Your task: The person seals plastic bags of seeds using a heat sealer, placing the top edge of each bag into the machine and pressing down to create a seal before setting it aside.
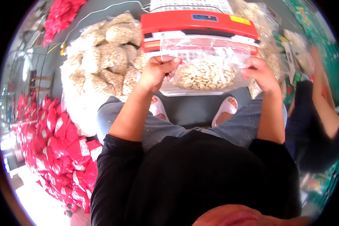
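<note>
A clear plastic bag point(204, 76) hangs stretched between my two hands, with pale, flat seeds gathered in its lower part. My left hand point(158, 69) pinches its left side between thumb and fingers. On the opposite side, my right hand point(260, 73) grips the bag's edge. The bag's upper film lies against the front of a red sealing machine point(169, 24), whose black and white sealing strip runs across just beyond the bag. A small panel with a lit red display sits on the machine's top.
Filled clear bags point(110, 56) are heaped left of the machine, and more point(268, 56) lie at its right. Red plastic parcels point(62, 147) form a large pile at lower left. A white cable point(101, 9) crosses the floor. Another person's arm point(322, 93) is at the far right.
</note>
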`<state>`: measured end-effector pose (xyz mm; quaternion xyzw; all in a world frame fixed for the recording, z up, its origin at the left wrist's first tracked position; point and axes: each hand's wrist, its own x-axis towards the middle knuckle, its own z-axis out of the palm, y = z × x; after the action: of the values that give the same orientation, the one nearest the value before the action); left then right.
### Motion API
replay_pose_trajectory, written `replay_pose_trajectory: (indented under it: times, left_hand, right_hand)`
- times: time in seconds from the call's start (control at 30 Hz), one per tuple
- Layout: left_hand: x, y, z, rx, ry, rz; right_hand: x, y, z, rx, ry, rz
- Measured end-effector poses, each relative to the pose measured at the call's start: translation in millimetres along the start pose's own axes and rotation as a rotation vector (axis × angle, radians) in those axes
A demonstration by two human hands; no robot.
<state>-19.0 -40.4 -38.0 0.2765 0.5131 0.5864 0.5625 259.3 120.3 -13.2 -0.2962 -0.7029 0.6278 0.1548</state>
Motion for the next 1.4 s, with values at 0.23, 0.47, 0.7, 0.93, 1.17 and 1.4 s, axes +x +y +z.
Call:
replay_pose_trajectory:
  times: [0.23,0.47,0.7,0.93,1.17,1.4]
  left_hand:
    - [-22.4,127.3,-80.4,-0.215,0.361,0.469]
    - [-19.9,170.1,-318.1,-0.446,1.008,0.88]
    - [-0.4,44.9,-410.6,-0.485,0.634,-0.189]
    - [-4.3,108.8,-271.4,-0.145,0.3,0.168]
    - [10.3,86.4,-78.6,0.055,0.217,0.12]
    - [43.8,75.7,4.6,0.162,0.025,0.061]
  right_hand:
    - [-15.5,-61.8,19.2,-0.023,-0.101,-0.165]
    - [-43.4,-50.2,-39.0,-0.207,0.166,-0.182]
    - [-140.2,170.0,-160.1,-0.044,0.794,0.446]
    - [-121.2,273.6,-226.6,-0.723,1.369,0.569]
    - [-1.6,236.5,-289.4,-0.951,1.16,1.086]
    - [-25.3,255.5,-341.8,-0.929,1.3,0.21]
